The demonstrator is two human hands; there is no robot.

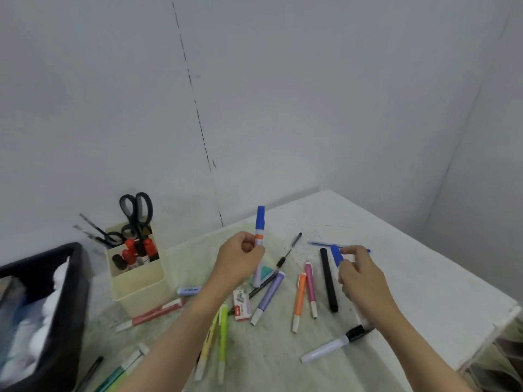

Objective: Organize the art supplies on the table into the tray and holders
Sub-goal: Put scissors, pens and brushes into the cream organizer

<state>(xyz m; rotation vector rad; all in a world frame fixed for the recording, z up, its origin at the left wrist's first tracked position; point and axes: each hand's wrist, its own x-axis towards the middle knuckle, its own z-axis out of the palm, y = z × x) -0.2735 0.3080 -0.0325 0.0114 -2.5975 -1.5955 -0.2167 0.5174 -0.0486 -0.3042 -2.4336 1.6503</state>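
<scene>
Forearms (pixel 181 335) reach up from the bottom edge of the frame over a scatter of pens, as seen through the head camera I am watching.

At far left stands the black tray (pixel 70 278), with soft white material inside. Just right of it, the cream holder (pixel 138 281) carries scissors (pixel 137 210) and red-capped markers (pixel 138 247).

At centre, the left hand (pixel 237 264) grips a blue-capped marker (pixel 259 224) just below the cap. Its fingers are curled round the barrel and the marker stands nearly upright above the table (pixel 410 278).

Lower and to the right, a purple pen (pixel 268 295), an orange pen (pixel 299 301), a pink pen (pixel 310 287) and a black pen (pixel 328 278) lie flat.

Beside them the right hand (pixel 359 278) hangs low, thumb and fingers pinching a blue piece (pixel 336 254). I cannot tell whether that is a cap alone or a whole marker. A white marker (pixel 334 345) with a black cap lies at lower right.

My reading is that these markers are light, stiff and smooth, and will roll if set down carelessly. I would take them at mid-barrel, since a cap may pull off. Dropped tip-down into the holder, they should need little force.
</scene>
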